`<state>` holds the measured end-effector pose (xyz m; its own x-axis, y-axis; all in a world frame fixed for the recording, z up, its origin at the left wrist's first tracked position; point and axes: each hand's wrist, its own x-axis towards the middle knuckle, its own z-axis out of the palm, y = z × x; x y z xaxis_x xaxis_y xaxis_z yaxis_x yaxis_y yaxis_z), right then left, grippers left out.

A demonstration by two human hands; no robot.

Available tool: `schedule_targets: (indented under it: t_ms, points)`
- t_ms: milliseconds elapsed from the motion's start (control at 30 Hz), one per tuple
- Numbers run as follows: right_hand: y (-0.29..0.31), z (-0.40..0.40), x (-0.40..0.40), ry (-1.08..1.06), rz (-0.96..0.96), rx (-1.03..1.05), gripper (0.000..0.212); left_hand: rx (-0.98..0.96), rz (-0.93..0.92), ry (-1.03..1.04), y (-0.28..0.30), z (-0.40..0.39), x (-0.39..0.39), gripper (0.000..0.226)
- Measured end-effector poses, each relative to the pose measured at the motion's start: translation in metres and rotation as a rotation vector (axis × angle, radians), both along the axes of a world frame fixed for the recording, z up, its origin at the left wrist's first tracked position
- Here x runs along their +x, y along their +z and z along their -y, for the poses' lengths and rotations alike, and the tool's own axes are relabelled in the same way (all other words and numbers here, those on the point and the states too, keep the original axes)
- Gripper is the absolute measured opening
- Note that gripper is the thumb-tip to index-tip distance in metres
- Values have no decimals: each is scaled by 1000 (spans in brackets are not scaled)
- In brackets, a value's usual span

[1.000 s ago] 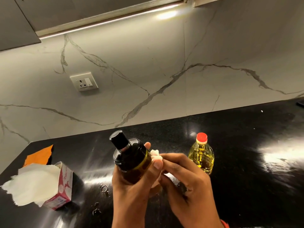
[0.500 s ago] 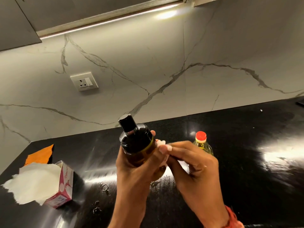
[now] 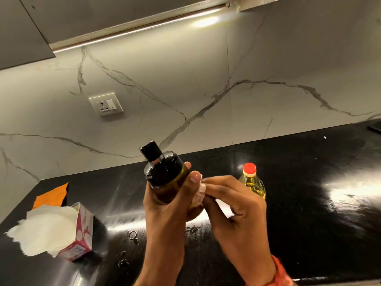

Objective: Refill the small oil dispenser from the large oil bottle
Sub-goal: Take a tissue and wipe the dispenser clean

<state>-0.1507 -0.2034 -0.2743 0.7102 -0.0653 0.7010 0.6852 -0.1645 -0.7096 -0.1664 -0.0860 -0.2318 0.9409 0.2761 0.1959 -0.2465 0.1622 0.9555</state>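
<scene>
Dispenser (image 3: 165, 178): one small dark bottle with a black cap, raised above the black surface (image 3: 309, 223) and tilted with its cap toward the upper left. One left hand (image 3: 169, 205) holds it, its fingers (image 3: 194, 177) wrapped around the amber lower body. One right hand (image 3: 233, 207) is just beside it, its fingers pinching a single piece of white tissue (image 3: 200, 193) against the side of the bottle. An orange band (image 3: 278, 271) shows at the right wrist.

On the surface below the hands lie a few small wet spots (image 3: 132, 235). To the left, near the edge, one pink-and-white tissue box (image 3: 80, 234) lies on its side with white tissues (image 3: 43, 230) spilling out of it. Behind the box lies one orange sheet (image 3: 51, 196).

Just behind the right hand stands one large oil bottle (image 3: 252, 182), upright, red cap on, with yellow oil inside; the hand hides its lower part. One small dark object (image 3: 375, 127) sits at the far right edge, too cut off to identify.

Farthest back, the marbled wall carries one white socket (image 3: 105, 104), and one light strip (image 3: 144, 25) runs under the cabinet above.
</scene>
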Motion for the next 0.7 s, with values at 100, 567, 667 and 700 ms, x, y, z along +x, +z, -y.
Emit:
schedule_targets:
  t_ms: [100, 567, 667, 700]
  points:
    - [2, 1, 6, -8, -21, 10, 25, -13, -18, -7, -5, 3, -8, 66]
    - [-3, 1, -18, -21, -19, -20, 24, -9, -5, 27, -5, 3, -14, 48]
    - [-5, 5, -10, -4, -60, -3, 25, -12, -5, 6, -9, 6, -17, 47]
    - [-6, 6, -8, -9, -92, -4, 23, -8, -4, -2, -10, 6, -18, 47]
